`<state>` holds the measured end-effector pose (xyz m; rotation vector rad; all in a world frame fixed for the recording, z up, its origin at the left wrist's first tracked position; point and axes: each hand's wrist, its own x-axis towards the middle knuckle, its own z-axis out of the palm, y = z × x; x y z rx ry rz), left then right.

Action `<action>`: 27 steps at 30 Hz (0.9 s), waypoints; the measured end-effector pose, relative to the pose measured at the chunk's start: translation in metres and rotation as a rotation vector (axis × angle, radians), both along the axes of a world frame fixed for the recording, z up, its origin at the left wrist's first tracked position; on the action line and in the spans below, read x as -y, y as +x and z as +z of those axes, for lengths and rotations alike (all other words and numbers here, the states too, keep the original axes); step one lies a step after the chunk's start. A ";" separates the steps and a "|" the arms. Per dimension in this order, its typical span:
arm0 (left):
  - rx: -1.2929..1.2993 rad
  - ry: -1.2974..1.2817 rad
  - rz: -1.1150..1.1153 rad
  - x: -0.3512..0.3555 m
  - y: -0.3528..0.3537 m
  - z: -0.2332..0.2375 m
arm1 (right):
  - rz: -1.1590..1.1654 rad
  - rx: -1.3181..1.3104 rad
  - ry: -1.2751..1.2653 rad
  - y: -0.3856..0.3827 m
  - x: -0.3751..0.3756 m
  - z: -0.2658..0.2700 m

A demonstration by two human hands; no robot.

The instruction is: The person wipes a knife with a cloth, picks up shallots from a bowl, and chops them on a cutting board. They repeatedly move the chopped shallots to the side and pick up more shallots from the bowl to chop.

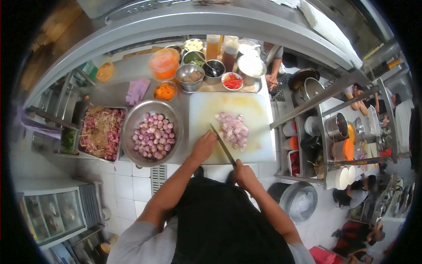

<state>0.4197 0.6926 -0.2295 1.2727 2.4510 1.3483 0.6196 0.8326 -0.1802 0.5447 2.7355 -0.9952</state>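
Observation:
My right hand (245, 174) is wrapped round the handle of a kitchen knife (225, 146), whose blade points up and to the left across the white cutting board (259, 110). Close to the blade's tip, my left hand (204, 146) rests at the board's left part with its fingers curled together. Whatever it may hold is hidden. Right of the blade lies a pile of peeled, pale pink shallots (233, 130). A metal colander (130, 121) of whole purple shallots (154, 136) stands left of the board.
Farther left is a metal tray (121, 132) of shallot skins and roots. A purple cloth (137, 91), an orange container (164, 64), bowls, sauce bottles and a bowl of red chillies (232, 81) stand behind. An overhead rail (198, 24) crosses above; other people are at right.

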 end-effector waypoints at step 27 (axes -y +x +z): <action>0.019 -0.230 0.369 0.130 -0.154 0.050 | 0.032 0.030 -0.164 -0.005 -0.050 0.005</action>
